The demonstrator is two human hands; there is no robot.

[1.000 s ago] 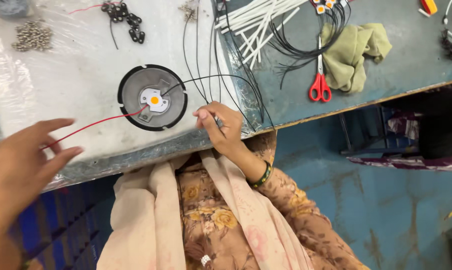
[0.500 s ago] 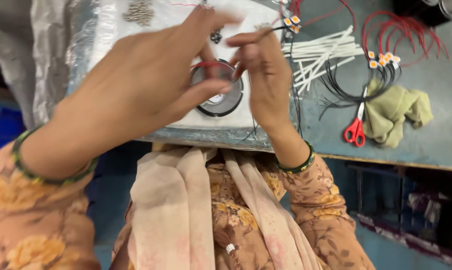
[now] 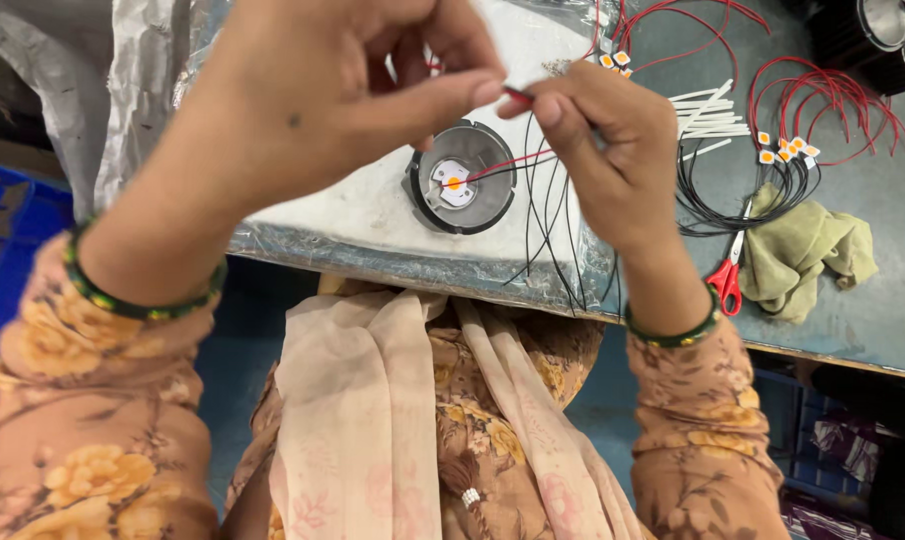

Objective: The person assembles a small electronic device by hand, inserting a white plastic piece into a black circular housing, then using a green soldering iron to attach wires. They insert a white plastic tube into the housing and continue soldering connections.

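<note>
While we look down at the grey table [image 3: 873, 300], our left hand [image 3: 313, 110] and our right hand [image 3: 613, 160] meet high above it. The fingers of both hands are pinched shut on one thin red wire [image 3: 508, 165]. The pinch points almost touch, so neither hand is nearer. From our fingers the wire runs down and to the left, in one long slanted line, to the round grey metal disc with a small orange dot [image 3: 463, 180]. That disc lies flat on the white plastic sheet [image 3: 373, 205], just below our hands. Thin black wires [image 3: 553, 230] hang from our right hand over the table edge. Farther right lie a bunch of white tubes [image 3: 708, 110], more red wire loops [image 3: 823, 100], red-handled scissors [image 3: 728, 275] and a crumpled green cloth [image 3: 808, 260]. We see no box or bowl holding anything.
</note>
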